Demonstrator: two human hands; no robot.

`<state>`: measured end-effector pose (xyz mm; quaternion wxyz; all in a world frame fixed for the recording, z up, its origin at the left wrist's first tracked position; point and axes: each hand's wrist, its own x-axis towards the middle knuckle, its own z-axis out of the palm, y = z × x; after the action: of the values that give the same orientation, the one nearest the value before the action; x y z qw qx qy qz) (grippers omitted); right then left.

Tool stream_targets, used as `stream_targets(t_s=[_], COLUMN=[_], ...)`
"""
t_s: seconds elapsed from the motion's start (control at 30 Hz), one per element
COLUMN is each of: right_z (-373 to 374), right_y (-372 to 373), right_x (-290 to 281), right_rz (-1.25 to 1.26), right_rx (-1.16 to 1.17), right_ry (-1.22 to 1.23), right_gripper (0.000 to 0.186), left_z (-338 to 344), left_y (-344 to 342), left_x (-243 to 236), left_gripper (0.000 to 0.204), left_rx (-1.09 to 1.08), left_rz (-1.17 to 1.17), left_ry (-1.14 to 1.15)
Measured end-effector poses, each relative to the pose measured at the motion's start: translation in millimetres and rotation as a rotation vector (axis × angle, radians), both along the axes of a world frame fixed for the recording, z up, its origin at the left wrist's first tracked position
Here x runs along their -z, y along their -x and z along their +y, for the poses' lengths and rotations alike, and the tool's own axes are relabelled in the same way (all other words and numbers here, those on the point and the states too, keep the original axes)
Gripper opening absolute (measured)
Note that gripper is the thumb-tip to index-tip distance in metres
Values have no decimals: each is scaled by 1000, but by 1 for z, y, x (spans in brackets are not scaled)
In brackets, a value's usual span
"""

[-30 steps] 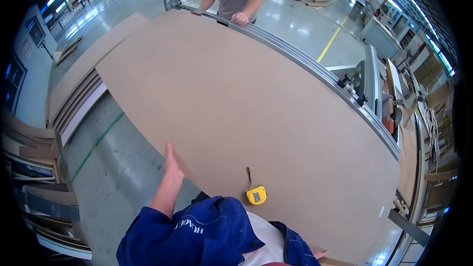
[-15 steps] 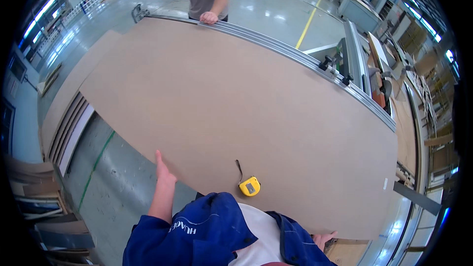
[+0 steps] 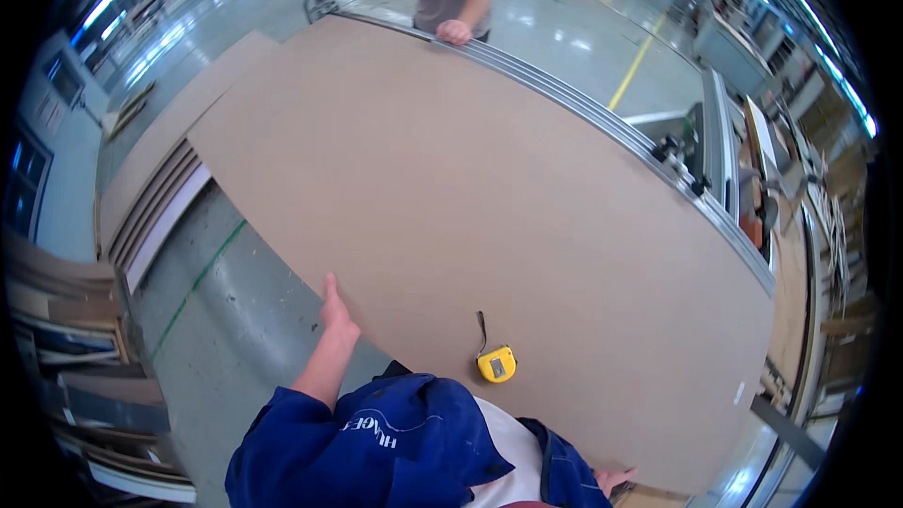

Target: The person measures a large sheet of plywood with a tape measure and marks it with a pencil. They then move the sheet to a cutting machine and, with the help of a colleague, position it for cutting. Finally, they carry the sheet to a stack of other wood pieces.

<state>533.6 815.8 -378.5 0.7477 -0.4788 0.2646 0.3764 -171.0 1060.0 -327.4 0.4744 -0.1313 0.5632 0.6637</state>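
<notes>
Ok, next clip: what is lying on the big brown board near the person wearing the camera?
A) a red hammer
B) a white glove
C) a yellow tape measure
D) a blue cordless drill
C: a small yellow tape measure lies on the large brown board close to its near edge, with a dark strap trailing from it; the left hand presses against that same edge just to its left.

The big board [image 3: 489, 226] looks like smooth, matt brown wood, with a shiny metal rail [image 3: 602, 122] along its upper right edge.
</notes>
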Motion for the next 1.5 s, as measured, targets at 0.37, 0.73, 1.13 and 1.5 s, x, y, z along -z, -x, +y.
stream_targets(t_s=[0.37,0.73,1.13,1.5], right_z=[62,71,57,27], right_y=[19,36,29,26], right_x=[-10,-7,-6,-15], right_rz=[-46,-43,-48,-33], right_rx=[-91,-137,-106,16], right_ry=[142,114,160,-86], right_gripper=[87,83,79,85], left_z=[-3,-4,-5,-2], left_y=[-7,-8,-4,7], left_x=[-15,-14,-21,-10], left_gripper=[85,79,75,72], left_rx=[-109,-128,-137,-27], left_rz=[7,95,52,-34], left_ry=[82,-3,65,-125])
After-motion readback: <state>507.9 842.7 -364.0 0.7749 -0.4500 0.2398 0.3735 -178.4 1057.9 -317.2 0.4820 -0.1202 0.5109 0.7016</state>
